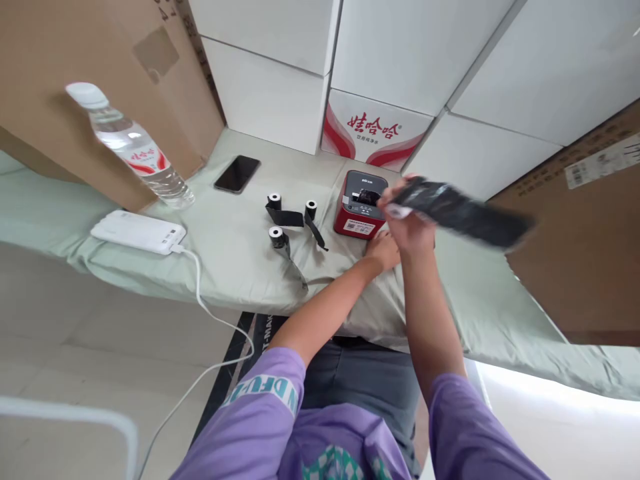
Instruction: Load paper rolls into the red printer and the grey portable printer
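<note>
Black strip lifted over the little printer

The right hand pinches one end of a long black strip, raised clear above the red printer. The left hand rests on the cloth just near of the printer, steadying; whether its fingers are spread or curled is unclear. Three small rolls lie left.

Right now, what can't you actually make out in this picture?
- Black object in the right hand: motion-blurred in the head view, kind unclear.
- Left hand: fingers hidden behind the right hand.
- Red printer: label print too small.
- White cable: far end cut off by the bottom edge.
</note>
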Motion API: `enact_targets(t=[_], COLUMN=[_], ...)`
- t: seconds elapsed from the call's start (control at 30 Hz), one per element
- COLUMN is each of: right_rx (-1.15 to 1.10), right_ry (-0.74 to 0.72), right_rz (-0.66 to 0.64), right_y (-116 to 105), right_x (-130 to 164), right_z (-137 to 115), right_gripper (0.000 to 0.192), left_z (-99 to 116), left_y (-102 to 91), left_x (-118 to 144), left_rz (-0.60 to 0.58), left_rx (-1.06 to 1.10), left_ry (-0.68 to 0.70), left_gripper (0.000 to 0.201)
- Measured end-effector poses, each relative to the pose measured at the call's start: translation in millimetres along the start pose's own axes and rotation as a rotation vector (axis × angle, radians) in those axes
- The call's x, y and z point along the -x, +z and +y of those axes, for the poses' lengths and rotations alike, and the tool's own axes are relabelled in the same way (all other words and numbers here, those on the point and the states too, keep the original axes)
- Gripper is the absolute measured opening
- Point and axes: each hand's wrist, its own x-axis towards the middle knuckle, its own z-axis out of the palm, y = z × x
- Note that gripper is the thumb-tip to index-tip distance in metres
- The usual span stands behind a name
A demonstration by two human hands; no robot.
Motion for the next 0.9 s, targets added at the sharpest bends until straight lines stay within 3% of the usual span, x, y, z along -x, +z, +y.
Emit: enact_targets(t=[0.1, 0.2, 0.27, 0.33, 0.47, 0.57, 0.63, 0.73, 0.9], right_rx=[-0.071, 0.033, 0.143, 0.342, 0.73, 0.854, 0.894, 0.835, 0.662], right_ry=[-0.05, 0.009, 0.061, 0.148, 0.322, 0.286, 0.239, 0.171, 0.062], right_rz=[0.384, 0.554, 0.649, 0.633, 0.323, 0.134, 0.084, 0.132, 0.349], right_y=[-69, -116, -132, -136, -127, -119, -117, -117, -116], right_x=[5, 11, 17, 24, 31, 31, 29, 25, 18], right_z=[29, 67, 86, 96, 90, 86, 90, 105, 137], right_gripper=[0.068, 0.076, 0.078, 0.074, 0.054, 0.048, 0.048, 0.045, 0.029], left_z=[-2, -4, -5, -5, -6, -7, -7, -7, -7], left_y=[-0.4, 0.6, 1.6, 2.5, 3.6, 4.1, 4.1, 3.7, 2.7], left_x=[3, 6, 6, 6, 4, 4, 4, 5, 5], left_rz=[-0.062, -0.07, -0.069, -0.069, -0.082, -0.087, -0.09, -0.096, -0.099], left_rx=[-0.119, -0.183, -0.192, -0.203, -0.216, -0.221, -0.219, -0.214, -0.227], left_ry=[0.107, 0.113, 0.103, 0.095, 0.098, 0.103, 0.104, 0.097, 0.105], left_gripper=[0.055, 0.059, 0.058, 0.059, 0.059, 0.06, 0.062, 0.062, 0.062])
